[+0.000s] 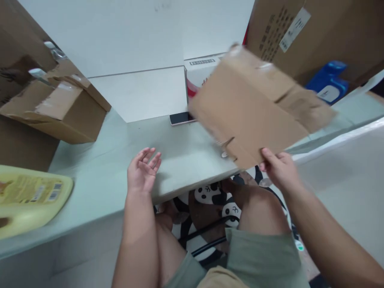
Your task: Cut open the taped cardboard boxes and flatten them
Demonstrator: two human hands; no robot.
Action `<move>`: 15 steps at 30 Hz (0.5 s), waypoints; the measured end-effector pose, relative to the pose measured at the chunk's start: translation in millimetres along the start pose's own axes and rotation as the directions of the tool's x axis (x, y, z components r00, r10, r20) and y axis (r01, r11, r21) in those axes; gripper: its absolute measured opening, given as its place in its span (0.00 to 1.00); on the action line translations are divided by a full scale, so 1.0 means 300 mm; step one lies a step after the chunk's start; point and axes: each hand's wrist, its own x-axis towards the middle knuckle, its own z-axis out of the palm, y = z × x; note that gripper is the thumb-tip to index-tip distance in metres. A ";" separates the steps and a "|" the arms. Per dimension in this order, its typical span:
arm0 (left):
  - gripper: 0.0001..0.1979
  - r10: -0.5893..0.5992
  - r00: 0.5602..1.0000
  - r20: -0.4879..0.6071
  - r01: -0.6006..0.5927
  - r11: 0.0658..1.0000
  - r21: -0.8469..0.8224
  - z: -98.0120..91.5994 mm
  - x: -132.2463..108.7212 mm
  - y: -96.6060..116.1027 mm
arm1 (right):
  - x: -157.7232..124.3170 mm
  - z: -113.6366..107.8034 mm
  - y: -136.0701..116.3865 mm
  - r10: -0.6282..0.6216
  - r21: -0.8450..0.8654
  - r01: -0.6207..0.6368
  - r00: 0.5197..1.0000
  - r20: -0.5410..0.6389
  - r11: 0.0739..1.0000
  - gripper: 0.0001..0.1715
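Note:
My right hand [277, 168] grips the near edge of a flattened brown cardboard box [255, 108], which is blurred and held tilted in the air above the table's front right part. My left hand [142, 170] is open, palm turned up, fingers apart, hovering over the near edge of the pale grey-green table [180, 148] with nothing in it. The two hands are well apart. The cardboard hides part of a white and red box behind it.
A smartphone [180, 118] lies near the table's back. An opened brown carton [63, 104] stands at the left, a yellow plastic jug [30, 200] lies at the near left. A large carton [315, 32] and a blue object [328, 80] are at the right. My knees are under the table.

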 end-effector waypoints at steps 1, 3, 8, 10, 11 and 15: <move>0.05 -0.013 1.000 0.002 0.013 1.000 -0.002 0.001 -0.004 0.005 | 0.019 -0.053 -0.002 -0.002 -0.121 -0.013 0.992 -0.124 0.993 0.32; 0.04 -0.035 0.999 0.021 0.035 0.999 -0.005 0.000 -0.009 0.011 | 0.066 -0.140 -0.015 -0.028 -0.349 -0.076 0.959 -0.283 0.934 0.30; 0.05 -0.045 0.997 0.067 0.046 0.999 -0.009 -0.020 -0.013 0.015 | 0.280 -0.201 -0.079 -0.077 -0.537 -0.123 0.940 -0.333 0.834 0.26; 0.05 -0.046 0.997 0.060 0.047 0.999 -0.017 -0.026 -0.013 0.018 | 0.407 -0.173 -0.115 -0.099 -0.565 -0.093 0.949 -0.300 0.820 0.16; 0.05 -0.048 0.997 0.053 0.049 0.999 -0.020 -0.027 -0.012 0.019 | 0.474 -0.152 -0.135 -0.119 -0.568 -0.064 0.953 -0.279 0.820 0.16; 0.05 -0.047 0.998 0.031 0.048 0.998 -0.030 -0.021 0.003 0.028 | 0.704 -0.056 -0.199 -0.255 -0.515 0.176 0.963 -0.086 0.839 0.21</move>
